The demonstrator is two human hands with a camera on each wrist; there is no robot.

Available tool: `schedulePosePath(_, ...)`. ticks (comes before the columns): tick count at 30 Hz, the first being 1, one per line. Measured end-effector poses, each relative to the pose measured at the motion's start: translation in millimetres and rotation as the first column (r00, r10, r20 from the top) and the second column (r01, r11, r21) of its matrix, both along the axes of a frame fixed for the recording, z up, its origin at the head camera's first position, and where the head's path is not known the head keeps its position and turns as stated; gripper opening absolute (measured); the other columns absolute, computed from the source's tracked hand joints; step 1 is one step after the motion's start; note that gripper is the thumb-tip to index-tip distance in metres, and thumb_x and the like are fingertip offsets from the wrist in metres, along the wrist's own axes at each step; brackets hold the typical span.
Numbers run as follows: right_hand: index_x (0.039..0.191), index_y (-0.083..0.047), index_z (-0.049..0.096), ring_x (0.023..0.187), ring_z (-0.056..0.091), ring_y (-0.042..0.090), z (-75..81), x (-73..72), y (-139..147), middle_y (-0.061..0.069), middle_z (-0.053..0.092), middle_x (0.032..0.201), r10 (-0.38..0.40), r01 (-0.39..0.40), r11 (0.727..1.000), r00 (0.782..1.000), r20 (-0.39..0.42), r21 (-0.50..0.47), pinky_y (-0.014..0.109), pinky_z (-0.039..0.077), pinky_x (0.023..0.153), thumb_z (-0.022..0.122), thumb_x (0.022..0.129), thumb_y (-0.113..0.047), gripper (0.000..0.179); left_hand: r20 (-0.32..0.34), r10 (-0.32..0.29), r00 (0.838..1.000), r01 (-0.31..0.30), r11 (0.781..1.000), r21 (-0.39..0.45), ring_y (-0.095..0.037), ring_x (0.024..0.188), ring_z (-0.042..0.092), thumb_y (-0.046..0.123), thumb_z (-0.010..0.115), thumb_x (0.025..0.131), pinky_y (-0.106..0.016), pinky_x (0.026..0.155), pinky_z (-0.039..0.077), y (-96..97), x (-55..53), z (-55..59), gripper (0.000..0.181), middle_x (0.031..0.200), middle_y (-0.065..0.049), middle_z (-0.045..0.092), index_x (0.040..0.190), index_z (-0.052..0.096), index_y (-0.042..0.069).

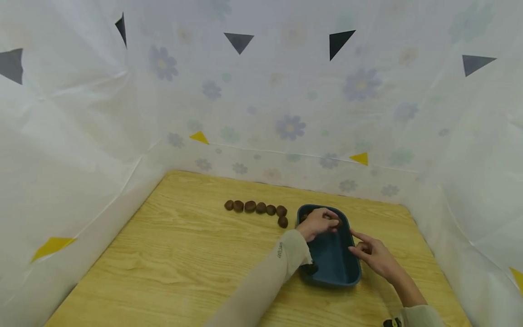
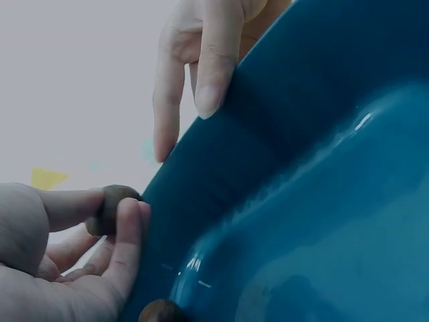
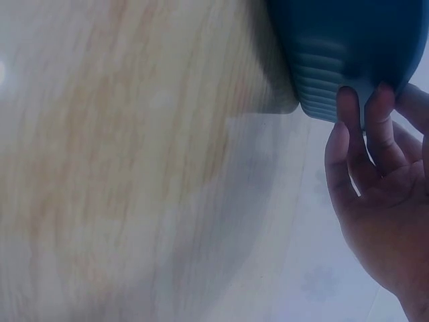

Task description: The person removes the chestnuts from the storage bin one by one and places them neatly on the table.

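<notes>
Pale beige sleeves are nearest: the left sleeve (image 1: 261,281) reaches up from the bottom edge, small dark lettering near its cuff, and the right sleeve (image 1: 422,316) is cut off at the lower right, a black wrist device (image 1: 392,323) beside it. Just past that cuff, the right hand (image 1: 375,258) is at the right side of a blue box (image 1: 328,259); its grip is spread, the thumb and forefinger touching the rim at separate spots. Deep and round-cornered, the box stands on a wood-grained bench (image 1: 184,263). Another black device (image 1: 310,269) shows at the left cuff, overlapping the box's left side. Over the far end of the box, the left hand (image 1: 318,222) has its grip pinching a brown nut (image 2: 110,201) between thumb and fingers; the left wrist view shows it close to the box wall. A second nut (image 2: 161,311) shows inside the box, partly cut off by that view's edge. Left of the box, six more nuts form a close row (image 1: 250,206) on the bench, with a single nut (image 1: 283,221) just nearer than its right end. Behind hangs a white cloth (image 1: 261,100) with faded flowers (image 1: 291,127), yellow triangles (image 1: 199,137) and, higher, dark triangles (image 1: 239,42).
</notes>
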State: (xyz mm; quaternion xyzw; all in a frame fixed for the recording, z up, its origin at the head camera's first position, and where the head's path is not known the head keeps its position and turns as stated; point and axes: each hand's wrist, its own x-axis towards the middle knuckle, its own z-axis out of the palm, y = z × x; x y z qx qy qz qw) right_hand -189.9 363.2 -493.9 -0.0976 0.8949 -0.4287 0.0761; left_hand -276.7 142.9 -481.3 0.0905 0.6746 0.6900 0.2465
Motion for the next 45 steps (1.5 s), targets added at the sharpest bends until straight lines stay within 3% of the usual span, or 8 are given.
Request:
schedulePosePath(9,0.158,0.005,0.036,0.065,0.059,0.025,2.2,1.5,0.8,0.002,0.071,0.08,0.004,-0.003,1.0,1.0,-0.027,0.01,0.027,0.045,0.06,0.064,0.105,-0.023,0.066,-0.058,0.028,0.998,-0.02,0.99,0.137,-0.038,0.115,0.069,0.011,0.064,0.104,-0.047,0.104,0.057,-20.8,-4.7,8.6,0.025,0.113,-0.008,0.069,0.128,0.066,0.006)
schedulePosePath(13,0.158,0.004,0.036,0.065,0.059,0.022,1.6,1.4,-0.1,0.002,0.071,0.079,0.004,-0.004,1.0,1.0,-0.022,0.011,0.027,0.045,0.06,0.065,0.105,-0.024,0.067,-0.08,0.058,0.995,-0.047,0.991,0.124,-0.034,0.114,0.07,0.015,0.064,0.104,-0.042,0.101,0.059,-34.7,-5.0,8.4,0.029,0.117,-0.006,0.067,0.133,0.065,0.008)
schedulePosePath(19,0.158,0.003,0.036,0.065,0.056,0.024,0.2,2.2,-1.7,0.0,0.071,0.08,0.011,-0.011,1.0,1.0,-0.028,0.019,0.027,0.043,0.058,0.065,0.104,-0.024,0.067,-0.109,0.117,0.987,-0.104,0.988,0.118,-0.033,0.112,0.071,0.018,0.064,0.105,-0.048,0.104,0.057,-58.3,-4.8,5.7,0.032,0.122,-0.006,0.066,0.135,0.064,0.01)
schedulePosePath(25,0.159,0.003,0.036,0.066,0.057,0.023,0.8,2.2,-1.0,0.0,0.071,0.081,0.009,-0.008,1.0,1.0,-0.027,0.03,0.027,0.043,0.059,0.065,0.104,-0.025,0.067,-0.135,0.138,0.981,-0.122,0.985,0.121,-0.037,0.115,0.069,0.021,0.063,0.106,-0.047,0.105,0.056,-85.4,-9.1,-0.4,0.033,0.124,-0.009,0.064,0.137,0.062,0.009)
schedulePosePath(34,0.158,0.003,0.037,0.066,0.056,0.021,2.6,1.0,-0.2,-0.001,0.07,0.079,0.012,-0.011,0.999,0.999,-0.03,0.033,0.027,0.043,0.059,0.066,0.104,-0.024,0.067,-0.082,0.234,0.969,-0.215,0.957,0.192,-0.045,0.122,0.062,0.012,0.061,0.106,-0.058,0.111,0.05,-116.3,-15.1,-11.0,0.031,0.129,-0.018,0.062,0.136,0.061,0.005)
schedulePosePath(45,0.158,0.003,0.037,0.063,0.053,0.02,0.5,2.7,-2.2,-0.002,0.068,0.078,0.025,-0.024,0.999,0.998,-0.057,0.025,0.028,0.042,0.057,0.065,0.104,-0.022,0.065,-0.105,0.281,0.954,-0.269,0.956,0.119,-0.041,0.124,0.062,0.01,0.059,0.107,-0.051,0.108,0.054,-143.3,-15.6,-23.7,0.032,0.137,-0.022,0.059,0.138,0.059,0.001)
